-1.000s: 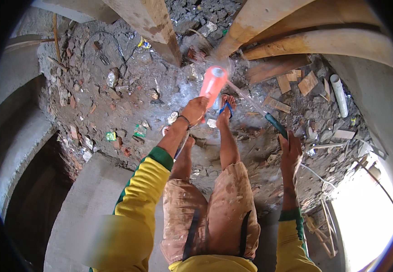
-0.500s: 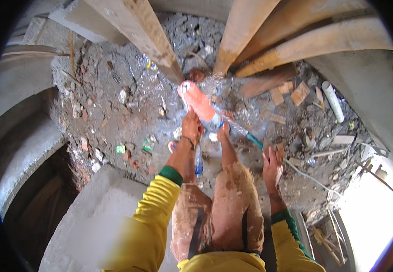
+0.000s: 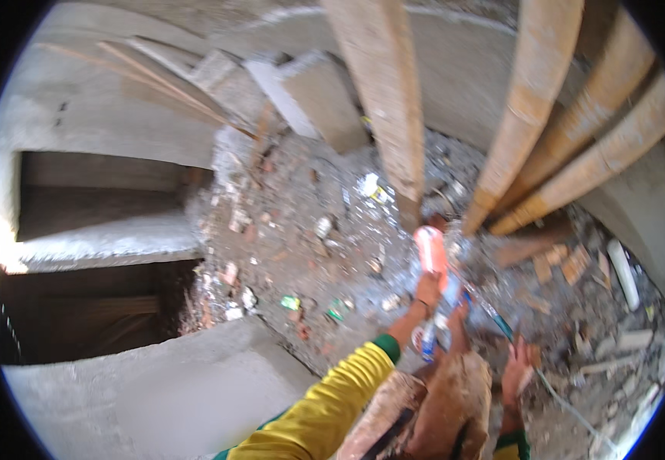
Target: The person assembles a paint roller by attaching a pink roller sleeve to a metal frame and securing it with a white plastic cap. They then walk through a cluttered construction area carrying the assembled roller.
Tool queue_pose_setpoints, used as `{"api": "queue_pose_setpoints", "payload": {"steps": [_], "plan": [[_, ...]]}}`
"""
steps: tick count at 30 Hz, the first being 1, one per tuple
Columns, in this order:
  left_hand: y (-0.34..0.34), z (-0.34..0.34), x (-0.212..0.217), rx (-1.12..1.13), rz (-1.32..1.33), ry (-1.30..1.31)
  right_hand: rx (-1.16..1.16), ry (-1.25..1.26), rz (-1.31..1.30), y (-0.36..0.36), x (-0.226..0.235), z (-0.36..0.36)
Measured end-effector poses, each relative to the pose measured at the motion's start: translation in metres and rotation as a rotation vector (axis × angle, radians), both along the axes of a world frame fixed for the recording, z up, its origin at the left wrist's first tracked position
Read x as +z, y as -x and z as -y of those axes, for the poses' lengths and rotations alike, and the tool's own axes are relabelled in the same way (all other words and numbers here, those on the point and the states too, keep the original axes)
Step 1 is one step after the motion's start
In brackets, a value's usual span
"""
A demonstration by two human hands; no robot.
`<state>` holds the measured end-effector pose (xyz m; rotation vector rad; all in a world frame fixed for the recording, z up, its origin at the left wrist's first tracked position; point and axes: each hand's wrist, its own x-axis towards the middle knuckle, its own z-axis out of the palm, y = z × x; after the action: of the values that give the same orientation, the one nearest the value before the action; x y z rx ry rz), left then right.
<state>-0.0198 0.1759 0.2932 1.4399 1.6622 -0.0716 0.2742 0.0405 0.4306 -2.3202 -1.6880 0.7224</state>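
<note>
Wetting: by the look of it, under way; a clear water stream [image 3: 483, 302] left the teal-ended hose [image 3: 503, 328] and ran toward the pink cylinder [image 3: 430, 249] and the ground just beside it.
Done so far: the water was flowing and the cylinder was in hand; the rubble ground [image 3: 279, 238] shone wet in patches.
Left over: the cylinder was not yet set down nor the hose stopped, so the work seemed mid-course (whether the stream met the cylinder or passed beside it, the blur did not tell).
Left hand [image 3: 427, 288]: wrapped around the near end of the cylinder.
Right hand [image 3: 518, 362]: closed around the hose, just behind its teal tip.
Pink cylinder's place: directly beyond the left hand and touching it, far end toward the foot of a wooden beam [image 3: 394, 115]; well apart from the right hand, ahead of it and to its left.
Blue-labelled bottle [image 3: 428, 343]: near the left wrist, on the body side; its support was unclear.
</note>
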Motion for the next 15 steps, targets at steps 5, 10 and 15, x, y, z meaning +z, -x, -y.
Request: {"api": "queue_pose_setpoints", "payload": {"steps": [5, 10, 15], "plan": [[0.013, -0.003, 0.097, 0.501, 0.397, -0.281, -0.009, -0.081, 0.008, 0.008, 0.013, 0.019], [0.035, 0.054, 0.069, 0.407, 0.168, -0.035, -0.029, -0.059, -0.003, 0.015, 0.007, 0.046], [0.088, 0.109, 0.016, 0.323, 0.004, -0.362, 0.157, -0.131, -0.231, -0.003, -0.051, 0.096]]}}
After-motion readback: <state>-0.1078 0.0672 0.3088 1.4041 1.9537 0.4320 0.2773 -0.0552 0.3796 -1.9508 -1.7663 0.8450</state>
